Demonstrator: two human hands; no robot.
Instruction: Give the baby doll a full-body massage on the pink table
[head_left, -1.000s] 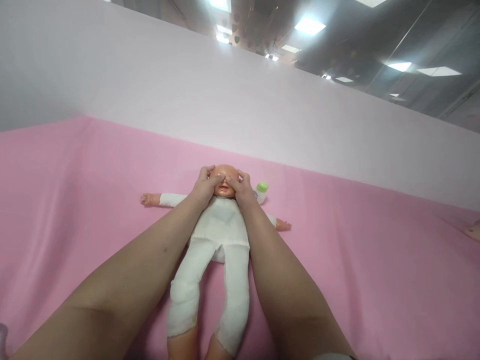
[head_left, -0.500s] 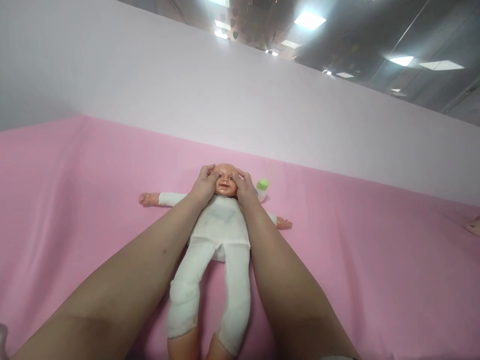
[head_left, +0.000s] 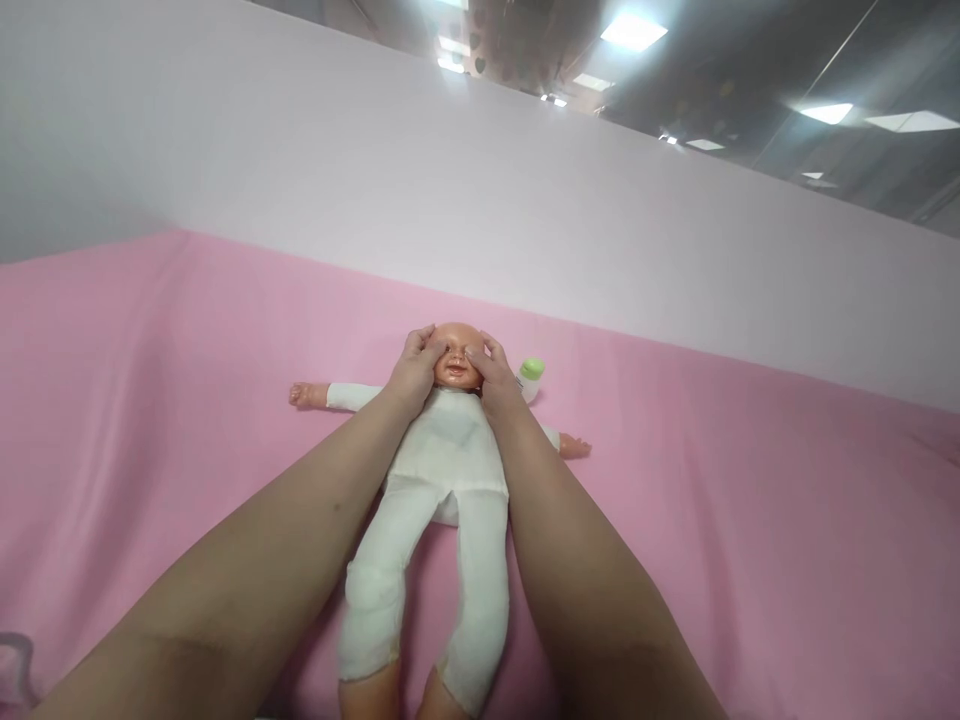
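Mid-frame, the left hand (head_left: 416, 375) and right hand (head_left: 496, 378) clasp a doll (head_left: 454, 445) by its head. A bottle (head_left: 530, 379) sits right of centre.

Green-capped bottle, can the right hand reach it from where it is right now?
Probably yes: the green-capped bottle sits right beside the right hand, and nothing visible stands between them. That hand is on the doll's head, though, so it would first have to come away.
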